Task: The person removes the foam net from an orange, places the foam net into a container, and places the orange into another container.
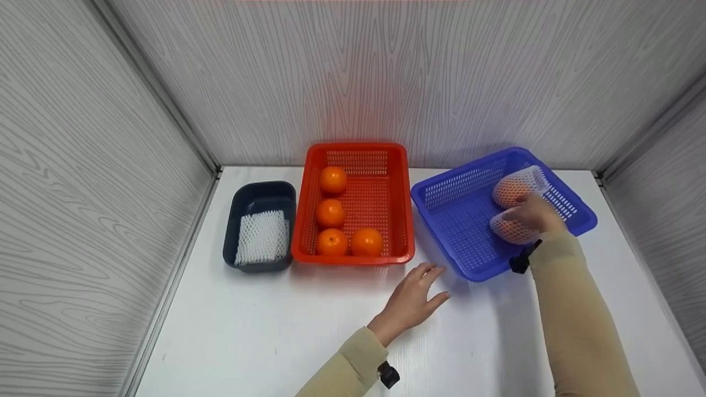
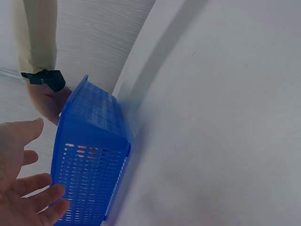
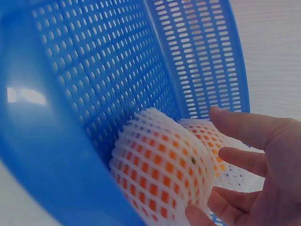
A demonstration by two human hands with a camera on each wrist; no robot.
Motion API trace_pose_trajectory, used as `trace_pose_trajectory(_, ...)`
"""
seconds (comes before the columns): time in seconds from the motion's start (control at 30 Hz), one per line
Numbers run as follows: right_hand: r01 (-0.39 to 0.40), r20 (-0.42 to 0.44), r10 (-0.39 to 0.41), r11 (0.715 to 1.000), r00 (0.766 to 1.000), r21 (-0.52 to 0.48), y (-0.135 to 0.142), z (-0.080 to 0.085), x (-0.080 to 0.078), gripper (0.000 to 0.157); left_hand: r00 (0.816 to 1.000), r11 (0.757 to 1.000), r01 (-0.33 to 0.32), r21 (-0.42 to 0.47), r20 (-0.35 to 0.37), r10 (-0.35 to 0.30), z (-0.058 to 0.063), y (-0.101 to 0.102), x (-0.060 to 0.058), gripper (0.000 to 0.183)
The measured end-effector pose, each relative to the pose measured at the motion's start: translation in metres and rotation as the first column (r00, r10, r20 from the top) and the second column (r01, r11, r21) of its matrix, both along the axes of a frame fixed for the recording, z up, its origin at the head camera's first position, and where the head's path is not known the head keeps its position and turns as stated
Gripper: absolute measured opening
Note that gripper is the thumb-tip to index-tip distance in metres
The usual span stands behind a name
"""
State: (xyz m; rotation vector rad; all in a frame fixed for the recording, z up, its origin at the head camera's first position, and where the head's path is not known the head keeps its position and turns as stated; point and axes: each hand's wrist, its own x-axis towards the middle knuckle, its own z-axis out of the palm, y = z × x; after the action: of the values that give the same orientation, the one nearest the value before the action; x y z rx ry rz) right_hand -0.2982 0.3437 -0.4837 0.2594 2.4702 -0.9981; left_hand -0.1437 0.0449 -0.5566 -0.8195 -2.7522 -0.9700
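Observation:
Two oranges in white foam nets lie in the blue basket: a nearer netted orange and a farther netted orange. My right hand is over them inside the basket. In the right wrist view its fingers are spread beside the nearer orange, one fingertip at the net; whether it touches cannot be told. My left hand hovers by the basket's near left corner, its fingers apart and holding nothing. The left wrist view shows this hand beside the basket wall.
A red basket with several bare oranges stands in the middle. Left of it, a dark bin holds white foam nets. Grey wood-grain panels enclose the white table at the back and sides.

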Motion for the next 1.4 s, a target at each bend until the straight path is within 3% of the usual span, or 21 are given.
trace_pose_trajectory(0.27,0.068,0.054,-0.068,0.998,0.996,0.004,-0.007,-0.004,-0.004,0.06,0.991,0.993,-0.034,0.113,0.134,0.018,-0.002,0.011,-0.018,0.055)
trace_pose_trajectory(0.47,0.126,0.116,-0.121,0.992,0.986,-0.033,-0.009,-0.007,-0.001,0.066,0.973,0.988,-0.055,0.147,0.232,0.02,-0.005,0.016,-0.028,0.06)
trace_pose_trajectory(0.6,0.163,0.138,-0.149,0.982,0.979,-0.098,-0.013,-0.007,0.002,0.079,0.973,0.988,-0.038,0.147,0.229,0.004,-0.006,0.017,-0.032,0.061)
trace_pose_trajectory(0.7,0.165,0.142,-0.151,0.982,0.978,-0.089,-0.014,-0.007,0.003,0.088,0.976,0.989,-0.026,0.143,0.217,-0.005,-0.006,0.016,-0.033,0.061)
trace_pose_trajectory(0.87,0.122,0.17,-0.11,0.991,0.979,-0.06,-0.016,-0.008,0.007,0.076,0.976,0.991,-0.017,0.133,0.218,-0.012,-0.004,0.016,-0.034,0.062)
trace_pose_trajectory(1.03,0.208,0.257,-0.175,0.972,0.95,-0.111,-0.023,-0.003,0.017,0.094,0.977,0.991,-0.008,0.137,0.213,-0.022,-0.004,0.016,-0.034,0.061)
trace_pose_trajectory(1.27,0.156,0.253,-0.135,0.986,0.958,-0.066,-0.021,-0.004,0.016,0.088,0.972,0.991,-0.016,0.134,0.234,-0.016,-0.004,0.017,-0.035,0.058)
trace_pose_trajectory(1.4,0.137,0.237,-0.106,0.983,0.966,-0.12,-0.019,-0.004,0.01,0.082,0.969,0.992,-0.023,0.124,0.245,-0.008,-0.004,0.017,-0.035,0.059)
